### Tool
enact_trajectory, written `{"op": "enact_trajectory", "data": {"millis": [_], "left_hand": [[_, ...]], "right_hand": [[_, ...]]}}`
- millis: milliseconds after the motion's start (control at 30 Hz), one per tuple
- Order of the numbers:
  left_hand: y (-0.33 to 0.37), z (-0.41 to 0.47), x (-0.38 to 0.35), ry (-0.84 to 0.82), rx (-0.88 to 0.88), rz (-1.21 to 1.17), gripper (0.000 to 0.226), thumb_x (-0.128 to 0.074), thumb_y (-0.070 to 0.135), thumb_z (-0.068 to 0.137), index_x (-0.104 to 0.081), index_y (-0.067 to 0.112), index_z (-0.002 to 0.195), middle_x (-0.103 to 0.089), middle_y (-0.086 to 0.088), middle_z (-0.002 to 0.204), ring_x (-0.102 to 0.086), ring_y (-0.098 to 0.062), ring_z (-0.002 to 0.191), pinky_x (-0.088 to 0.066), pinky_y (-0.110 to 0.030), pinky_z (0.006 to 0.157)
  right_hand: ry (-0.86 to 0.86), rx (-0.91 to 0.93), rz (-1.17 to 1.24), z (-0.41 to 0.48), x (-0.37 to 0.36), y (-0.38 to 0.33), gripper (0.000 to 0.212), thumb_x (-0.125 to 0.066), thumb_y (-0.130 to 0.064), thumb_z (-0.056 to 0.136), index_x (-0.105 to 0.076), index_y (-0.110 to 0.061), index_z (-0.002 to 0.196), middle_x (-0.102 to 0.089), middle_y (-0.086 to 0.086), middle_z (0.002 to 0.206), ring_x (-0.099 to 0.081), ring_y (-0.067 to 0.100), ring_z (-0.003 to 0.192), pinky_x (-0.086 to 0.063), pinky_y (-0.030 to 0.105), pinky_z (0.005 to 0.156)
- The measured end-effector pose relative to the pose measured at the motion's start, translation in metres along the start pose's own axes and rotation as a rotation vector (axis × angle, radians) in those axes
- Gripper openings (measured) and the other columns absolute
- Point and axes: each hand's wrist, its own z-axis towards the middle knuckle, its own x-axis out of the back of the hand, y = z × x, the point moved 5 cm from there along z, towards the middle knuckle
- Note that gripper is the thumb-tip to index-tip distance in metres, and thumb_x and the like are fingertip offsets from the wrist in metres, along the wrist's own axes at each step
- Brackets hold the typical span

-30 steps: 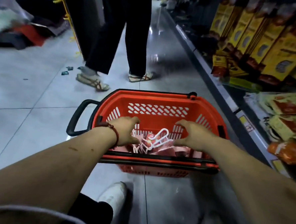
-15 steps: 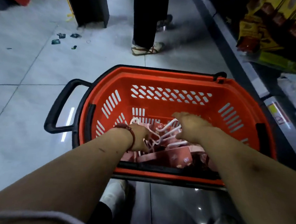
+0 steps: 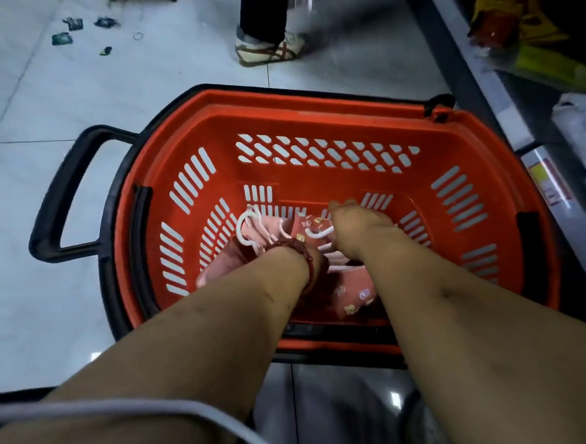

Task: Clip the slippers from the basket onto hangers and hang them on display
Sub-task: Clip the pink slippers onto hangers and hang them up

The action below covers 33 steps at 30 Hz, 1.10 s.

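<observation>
Pale floor tiles (image 3: 64, 180) run down a shop aisle, with a low shelf (image 3: 499, 83) of packets along the right and another person's shoe (image 3: 267, 50) on the far side. From the head view we look straight down into the red basket (image 3: 326, 103), which stands on the floor with its black handle (image 3: 57, 190) out to the left. The pink slippers (image 3: 352, 294) lie heaped at its near end, tangled with white hangers (image 3: 246, 226). Both our hands reach deep inside, probably to free one hanger from the knot. Our right hand (image 3: 360, 226) has its fingers curled round a white hanger hook. Our left hand (image 3: 293, 252) plunges down past its red bead bracelet (image 3: 308, 257) among the slippers, so we cannot tell whether it grips anything. Nothing is clipped or hung yet.
</observation>
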Motion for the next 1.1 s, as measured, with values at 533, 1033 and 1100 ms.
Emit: {"op": "enact_trajectory", "data": {"millis": [533,1033,1100], "left_hand": [[-0.022,-0.088,0.041,0.528,0.219,0.080,0.038,-0.064,0.032,0.087,-0.061,0.024,0.124,-0.061,-0.012,0.119,-0.062,-0.031,0.106,-0.050,-0.035,0.080],[-0.024,-0.255,0.064,0.864,0.349,-0.243,0.020,-0.058,0.038,0.086,-0.064,0.018,0.087,-0.069,-0.010,0.102,-0.064,-0.031,0.096,-0.046,-0.029,0.072],[-0.023,-0.260,0.059,0.929,0.338,-0.328,0.021,-0.056,0.039,0.089,-0.058,0.020,0.079,-0.069,-0.011,0.100,-0.064,-0.032,0.094,-0.043,-0.029,0.069]], "right_hand": [[0.423,-0.073,0.547,-0.080,0.053,0.086,0.022,-0.055,-0.024,0.100,-0.067,-0.009,0.110,-0.067,0.021,0.114,-0.062,0.036,0.108,-0.039,0.028,0.076],[0.859,-0.018,1.022,-0.226,0.151,0.105,0.032,-0.051,-0.030,0.103,-0.060,-0.003,0.088,-0.052,0.008,0.067,-0.049,0.024,0.062,-0.035,0.031,0.061],[0.859,-0.009,1.108,-0.234,0.150,0.105,0.032,-0.050,-0.033,0.103,-0.059,-0.007,0.085,-0.051,0.007,0.063,-0.047,0.022,0.056,-0.038,0.033,0.057]]}}
